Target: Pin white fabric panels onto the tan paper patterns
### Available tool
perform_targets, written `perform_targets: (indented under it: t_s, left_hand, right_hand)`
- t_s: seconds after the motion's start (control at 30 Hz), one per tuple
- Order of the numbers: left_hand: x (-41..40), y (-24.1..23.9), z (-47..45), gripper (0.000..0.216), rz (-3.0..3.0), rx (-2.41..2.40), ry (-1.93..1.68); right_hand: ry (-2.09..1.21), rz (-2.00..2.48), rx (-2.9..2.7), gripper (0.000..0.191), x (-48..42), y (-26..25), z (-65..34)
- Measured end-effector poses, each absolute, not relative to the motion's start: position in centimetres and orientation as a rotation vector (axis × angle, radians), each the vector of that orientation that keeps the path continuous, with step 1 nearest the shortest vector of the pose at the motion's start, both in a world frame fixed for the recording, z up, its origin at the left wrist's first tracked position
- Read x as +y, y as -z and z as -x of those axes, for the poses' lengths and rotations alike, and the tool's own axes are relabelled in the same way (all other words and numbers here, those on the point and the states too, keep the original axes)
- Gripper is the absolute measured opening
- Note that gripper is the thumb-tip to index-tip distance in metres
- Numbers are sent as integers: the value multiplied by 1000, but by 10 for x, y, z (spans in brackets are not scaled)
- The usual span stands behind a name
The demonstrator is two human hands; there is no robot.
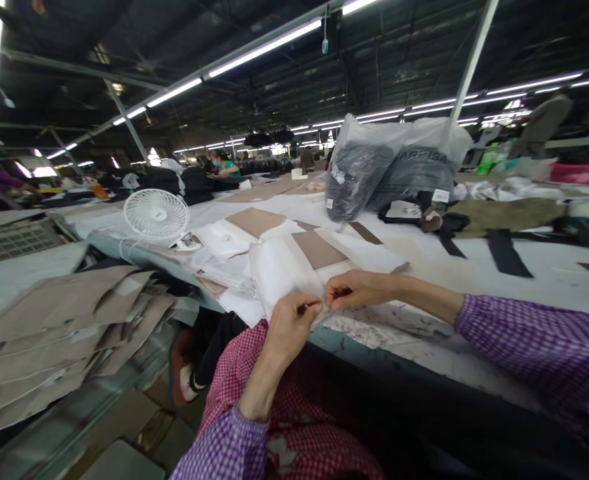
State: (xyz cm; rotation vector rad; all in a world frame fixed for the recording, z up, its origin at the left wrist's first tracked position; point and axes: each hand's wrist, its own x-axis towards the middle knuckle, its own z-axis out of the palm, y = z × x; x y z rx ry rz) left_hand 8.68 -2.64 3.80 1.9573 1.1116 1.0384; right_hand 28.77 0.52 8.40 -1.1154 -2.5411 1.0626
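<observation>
White cloth (pixel 277 270) lies under my fingertips, its near corner pinched between the thumb and fingers of my left hand (pixel 294 319) and my right hand (pixel 359 289). The two pinches nearly meet, the left just beside the right; the finest bit of cloth between them is too small to make out. My other fingers curl in toward the palms. The cloth spreads away from my grip, beyond it and a little to the left, with a brown patch (pixel 319 249) on it just past my right hand.

Farther out and left of my grip lies another white piece (pixel 221 239) with a brown panel (pixel 255 221), and beyond that on the same side a white fan (pixel 157 215) stands at the table (pixel 424 257) edge. Well to the left and lower down, brown pieces (pixel 59 327) lie in an overlapping pile. Past my right hand are clear plastic bags (pixel 409 163) of dark goods, with black strips (pixel 509 253) and an olive cloth (pixel 509 217) farther right. Below my grip, a red checked apron (pixel 239 360) covers my lap.
</observation>
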Motion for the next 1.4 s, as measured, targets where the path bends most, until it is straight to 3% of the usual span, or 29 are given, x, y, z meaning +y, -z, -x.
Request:
perform_targets:
  t_s: [0.33,0.5,0.9,1.1,1.3,1.4]
  left_hand:
    - [-36,-34,-91,8,-2154,1225,-1103]
    - [-36,-37,-99,17,-2098,1385,-1110]
    - [-32,-43,-103,16,-2153,1554,-947]
    - [-32,-49,-103,15,-2181,1602,-858]
    - [-28,-51,-99,14,-2178,1562,-821]
    - [-26,-49,-99,15,-2178,1546,-827]
  right_hand:
    - [-1122,1150,-2539,28,12,-82,-293]
    - [-1092,1191,-2501,24,9,-81,-292]
    - [-989,1482,-2534,23,16,-91,-269]
    - [-1110,1564,-2471,25,19,-92,-265]
    - [-1489,1255,-2415,22,23,-93,-285]
    - [-1500,1240,-2408,26,25,-90,-288]
